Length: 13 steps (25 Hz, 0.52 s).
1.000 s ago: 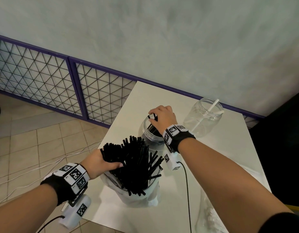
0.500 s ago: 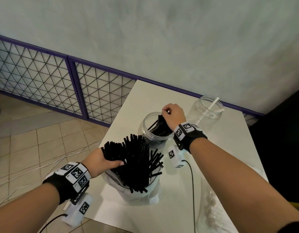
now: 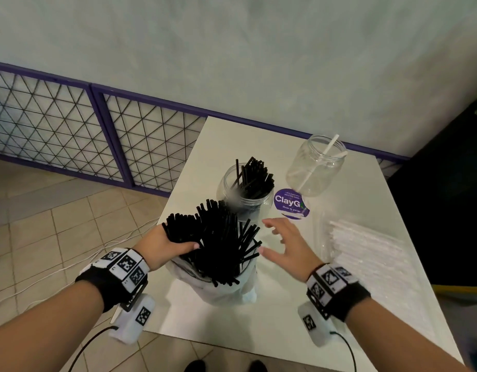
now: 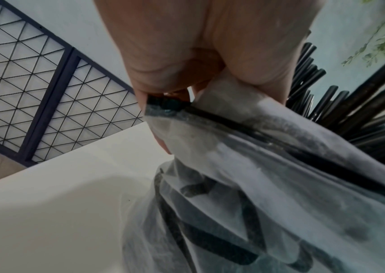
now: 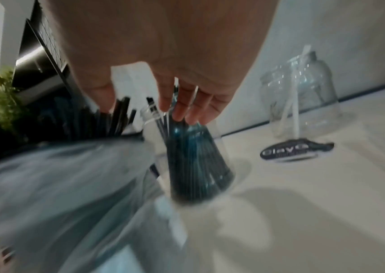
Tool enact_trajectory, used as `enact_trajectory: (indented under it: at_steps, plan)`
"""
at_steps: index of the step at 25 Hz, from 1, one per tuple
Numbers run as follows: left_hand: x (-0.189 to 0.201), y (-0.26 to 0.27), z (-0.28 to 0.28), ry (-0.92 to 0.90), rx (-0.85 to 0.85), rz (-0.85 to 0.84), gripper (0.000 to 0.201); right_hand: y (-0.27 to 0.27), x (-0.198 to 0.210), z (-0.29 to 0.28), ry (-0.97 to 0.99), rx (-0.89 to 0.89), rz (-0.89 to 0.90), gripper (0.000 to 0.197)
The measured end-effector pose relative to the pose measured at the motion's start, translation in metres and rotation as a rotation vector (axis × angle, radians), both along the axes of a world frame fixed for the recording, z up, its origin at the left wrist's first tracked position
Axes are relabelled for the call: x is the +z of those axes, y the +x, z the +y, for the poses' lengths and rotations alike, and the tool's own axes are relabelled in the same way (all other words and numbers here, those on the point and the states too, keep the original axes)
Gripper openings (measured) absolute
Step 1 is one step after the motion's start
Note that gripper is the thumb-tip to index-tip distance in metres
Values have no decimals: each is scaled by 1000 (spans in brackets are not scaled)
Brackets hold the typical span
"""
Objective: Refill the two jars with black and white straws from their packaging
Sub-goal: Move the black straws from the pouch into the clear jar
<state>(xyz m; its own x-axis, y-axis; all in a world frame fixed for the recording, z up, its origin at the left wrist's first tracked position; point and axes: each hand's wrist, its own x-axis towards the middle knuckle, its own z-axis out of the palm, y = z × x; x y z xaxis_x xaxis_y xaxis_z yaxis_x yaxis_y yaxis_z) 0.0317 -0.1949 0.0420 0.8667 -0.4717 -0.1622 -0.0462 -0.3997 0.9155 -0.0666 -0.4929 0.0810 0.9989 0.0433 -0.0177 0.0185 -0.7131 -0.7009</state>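
Observation:
A clear plastic bag [image 3: 229,288] stands upright near the table's front, with a fan of black straws [image 3: 218,237] sticking out of it. My left hand [image 3: 175,244] grips the bag's top edge [image 4: 187,114] together with some of those straws. Just behind stands a clear jar [image 3: 245,194] holding a bunch of black straws [image 3: 254,178]. A second clear jar [image 3: 316,167] at the back right holds two white straws [image 3: 330,146]. My right hand [image 3: 283,242] hovers empty with fingers spread, right of the bag. A pack of white straws [image 3: 366,245] lies at the right.
A round purple ClayGo sticker [image 3: 291,202] lies on the white table [image 3: 210,146] between the jars. A purple-framed wire fence [image 3: 103,130] runs along the wall at the left. A white cable [image 3: 70,264] trails across the tiled floor beside the table.
My right hand has let go of a bunch of black straws in the near jar and drawn back toward the bag, fingers now spread. The left hand kept its grip.

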Motion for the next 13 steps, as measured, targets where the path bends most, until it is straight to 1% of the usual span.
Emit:
enact_trajectory:
  at_steps: [1, 2, 3, 5, 6, 7, 10, 13]
  plan:
    - [-1, 0, -1, -1, -1, 5, 44, -5, -8, 7, -8, 18, 42, 79]
    - [0, -1, -1, 5, -2, 7, 45, -7, -13, 15, -15, 17, 54, 93]
    - [-1, -2, -2, 13, -2, 4, 47, -6, -16, 24, -18, 5, 52, 102]
    - [-3, -3, -2, 30, -14, -5, 51, 0, -16, 41, -25, -44, 23, 108]
    - [-4, -3, -3, 34, -17, -3, 52, 5, -13, 49, -34, -69, 5, 105]
    - [-3, -4, -4, 27, -18, 4, 53, 9, -11, 57, -43, -89, -9, 99]
    - [3, -9, -8, -25, -30, 24, 54, 18, -1, 79, -26, -135, -36, 73]
    - [2, -9, -10, -54, -28, 17, 54, 24, 3, 93, 62, -192, 18, 50]
